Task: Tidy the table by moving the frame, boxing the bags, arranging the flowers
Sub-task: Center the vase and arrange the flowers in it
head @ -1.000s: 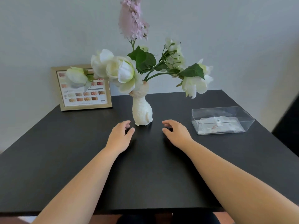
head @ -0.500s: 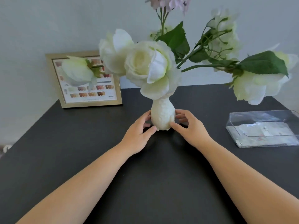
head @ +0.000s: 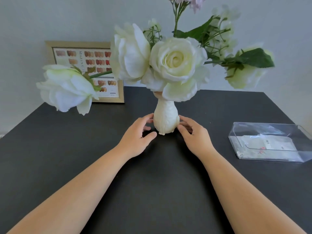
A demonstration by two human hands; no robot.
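A white animal-shaped vase (head: pixel 166 118) stands mid-table and holds white roses (head: pixel 175 60), green leaves and a pink stem (head: pixel 195 2) cut off by the top edge. One rose (head: pixel 67 88) droops far out to the left. My left hand (head: pixel 137 134) cups the vase's left side and my right hand (head: pixel 194 133) its right side, fingertips touching it. The gold picture frame (head: pixel 84 43) leans on the wall at the back left, partly behind the flowers. Flat white bags (head: pixel 263 144) lie inside a clear plastic box (head: pixel 236 132) at the right.
The black table (head: pixel 152 183) runs up to a pale wall behind. Its left and right edges slant in from both sides. The flower heads spread wide above the back half of the table.
My hands closed in from in front of the vase onto its two sides. The view has come much closer to the flowers.
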